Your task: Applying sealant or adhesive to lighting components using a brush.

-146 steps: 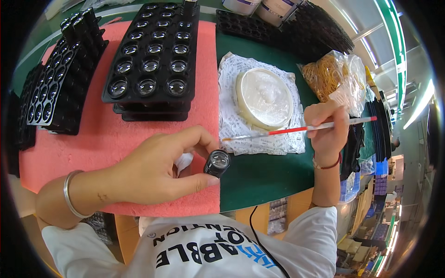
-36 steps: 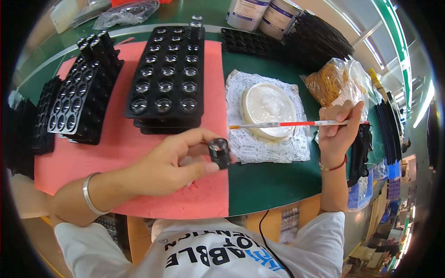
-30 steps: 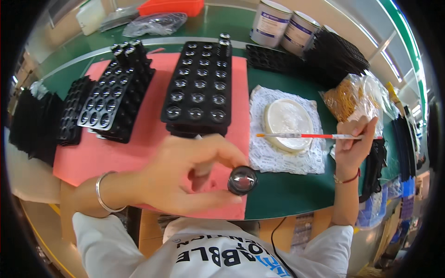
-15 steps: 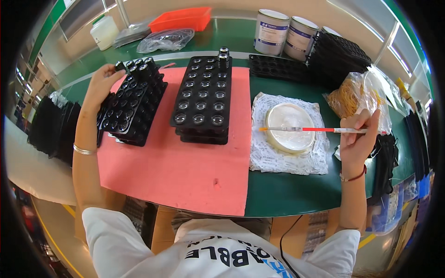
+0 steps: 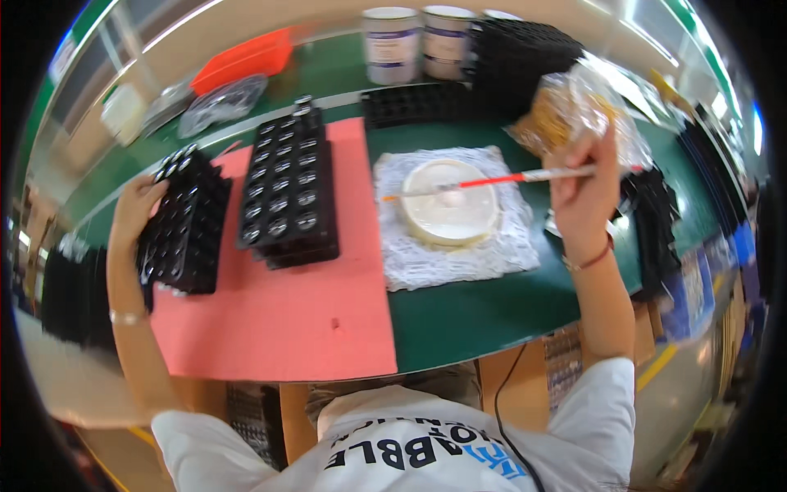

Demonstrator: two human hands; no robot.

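Moved: about a second ago the left hand [image 5: 137, 209] was pinching a black lens barrel by the right edge of the pink foam mat [image 5: 279, 332]; now it has crossed to the far left.
Left hand: fingers bent against the near stack's left side; blur keeps me from telling whether they are closed on anything.
Left tray stack: the black left tray stack [image 5: 205, 246] stands just right of those fingers, on the mat.
Middle tray stack: farther right of that hand, well apart from it, the black middle tray stack [image 5: 316, 246] shows rows of clear domed lenses.
Dish: left of the right hand [image 5: 584, 193], a round white dish [image 5: 451, 241] of pale, glossy stuff sits on crumpled white paper [image 5: 402, 266].
Paintbrush: gripped by its handle, the thin paintbrush [image 5: 492, 180] runs leftward from the right hand's closed fingers, across the dish, its tip past the rim above the paper.
Rubber bands: a clear bag of yellow rubber bands [image 5: 548, 123] lies just beyond that grip.
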